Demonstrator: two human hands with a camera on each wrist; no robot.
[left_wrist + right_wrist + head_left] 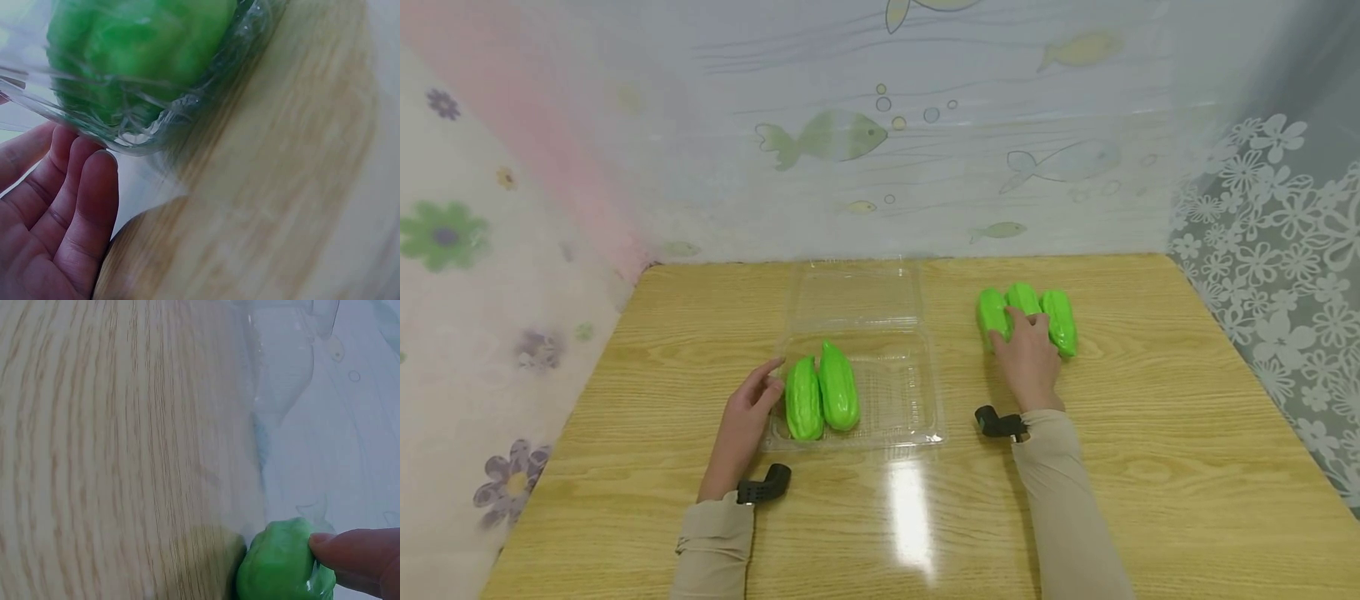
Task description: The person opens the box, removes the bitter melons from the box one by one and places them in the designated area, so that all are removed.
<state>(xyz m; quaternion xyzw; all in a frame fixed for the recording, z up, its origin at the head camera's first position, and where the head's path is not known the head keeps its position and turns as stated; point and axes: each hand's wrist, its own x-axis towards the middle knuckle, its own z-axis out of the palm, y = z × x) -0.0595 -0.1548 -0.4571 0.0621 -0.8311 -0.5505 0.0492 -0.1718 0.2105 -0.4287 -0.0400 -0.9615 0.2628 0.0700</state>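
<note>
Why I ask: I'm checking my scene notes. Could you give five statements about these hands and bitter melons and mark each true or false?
1. Two bitter melons lie in the clear plastic clamshell container. True.
2. The container's lid is closed. False: it lies open on the far side.
3. The right hand touches a bitter melon outside the container. True.
4. Four bitter melons lie outside the container. False: three do.
5. The left hand holds a bitter melon. False: its fingers are at the container's left side.
</note>
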